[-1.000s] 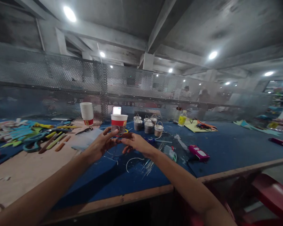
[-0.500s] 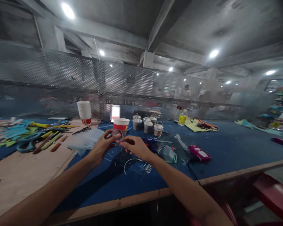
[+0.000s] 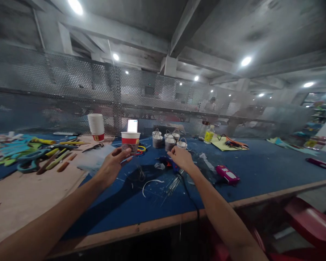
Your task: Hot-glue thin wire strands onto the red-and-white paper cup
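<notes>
My left hand [image 3: 114, 163] is closed around the lower part of a paper cup [image 3: 130, 138], holding it upright above the table. The cup has a white rim, a red band and a grey-brown wrap below. My right hand [image 3: 181, 158] is closed over a blue glue gun [image 3: 175, 166], whose black cord trails toward the table's front edge. Just behind that hand stand several small wrapped cups [image 3: 157, 140] with looped handles. Thin glue strands and a curved white strip [image 3: 149, 184] lie in front of the hands.
A stack of paper cups [image 3: 96, 127] stands at the left back. Scissors [image 3: 29, 159], wooden-handled tools and coloured scraps lie at the left. Right of my hands are a magenta box [image 3: 227, 174], a yellow-labelled bottle [image 3: 209, 134] and yellow sheets [image 3: 225, 144]. A perforated metal screen [image 3: 141, 98] rises behind.
My right hand has left the cup and moved right onto the glue gun. The cord has shifted left. My left hand keeps the cup, now slightly farther left.
</notes>
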### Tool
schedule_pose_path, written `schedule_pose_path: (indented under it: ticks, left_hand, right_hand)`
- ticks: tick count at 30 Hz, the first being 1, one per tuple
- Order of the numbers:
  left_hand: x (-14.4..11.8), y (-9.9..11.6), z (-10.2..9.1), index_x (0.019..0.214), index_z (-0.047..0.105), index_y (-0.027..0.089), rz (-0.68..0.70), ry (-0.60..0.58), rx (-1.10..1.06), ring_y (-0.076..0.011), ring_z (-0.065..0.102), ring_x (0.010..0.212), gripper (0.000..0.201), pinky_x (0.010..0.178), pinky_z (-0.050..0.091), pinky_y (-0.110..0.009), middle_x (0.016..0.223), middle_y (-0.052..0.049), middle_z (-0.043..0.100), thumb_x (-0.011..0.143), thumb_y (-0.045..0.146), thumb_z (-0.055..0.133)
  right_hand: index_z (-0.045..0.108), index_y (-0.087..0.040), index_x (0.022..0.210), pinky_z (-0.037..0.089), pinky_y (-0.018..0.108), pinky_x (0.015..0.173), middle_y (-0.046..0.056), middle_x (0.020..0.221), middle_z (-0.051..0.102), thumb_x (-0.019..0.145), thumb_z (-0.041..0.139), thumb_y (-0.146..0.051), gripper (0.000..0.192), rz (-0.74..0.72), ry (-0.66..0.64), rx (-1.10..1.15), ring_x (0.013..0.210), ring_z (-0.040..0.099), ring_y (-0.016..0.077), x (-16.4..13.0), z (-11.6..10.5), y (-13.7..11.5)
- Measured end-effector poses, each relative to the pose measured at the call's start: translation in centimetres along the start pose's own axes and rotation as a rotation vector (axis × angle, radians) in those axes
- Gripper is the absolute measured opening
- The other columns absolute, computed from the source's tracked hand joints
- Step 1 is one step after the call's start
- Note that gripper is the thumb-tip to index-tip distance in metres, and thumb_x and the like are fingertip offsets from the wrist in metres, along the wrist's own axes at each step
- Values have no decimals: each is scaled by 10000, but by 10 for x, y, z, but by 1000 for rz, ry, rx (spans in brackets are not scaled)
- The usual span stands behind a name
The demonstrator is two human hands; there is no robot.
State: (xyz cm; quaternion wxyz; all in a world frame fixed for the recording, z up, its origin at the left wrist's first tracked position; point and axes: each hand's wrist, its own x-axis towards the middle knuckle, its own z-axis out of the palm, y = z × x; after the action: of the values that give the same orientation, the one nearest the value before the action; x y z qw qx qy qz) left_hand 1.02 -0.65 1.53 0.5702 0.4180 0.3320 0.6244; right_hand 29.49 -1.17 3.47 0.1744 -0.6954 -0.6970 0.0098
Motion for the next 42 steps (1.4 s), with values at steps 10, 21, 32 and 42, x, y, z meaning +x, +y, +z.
schedule_pose_path:
  ticks: [10,21,32,42]
  left_hand:
    - [-1,4,-11,998,787,245,-40,-75,105,-326,686,1203,384,978,512,-418,1119,-86,811,720,491,883]
    - [0,-1,-23,1037,807,230,19,-71,162,-351,645,1259,378,1079,466,-453,1176,-76,800,740,452,884]
    - [-4,-4,-21,1006,800,216,-24,-56,100,-305,727,1130,420,1008,540,-433,1195,-112,806,672,437,928]
    - [-4,-9,-23,1016,805,237,-46,-89,125,-288,721,1143,409,987,544,-393,1197,-102,804,683,445,921]
  right_hand:
    - [772,-151,1014,529,383,858,209,1097,780,898,657,-645,521,73,-246,-155,1101,728,371,10,21,27]
    - [712,-172,914,421,263,642,74,878,752,906,605,-548,391,62,-78,116,822,699,217,10,3,38]
    - [625,-188,1008,450,237,532,4,754,687,880,711,-601,442,-296,-181,1338,550,595,119,-25,-4,-19]
    - [692,-189,1013,477,284,574,-41,592,588,840,774,-582,438,-297,-102,1314,518,545,131,-43,15,-43]
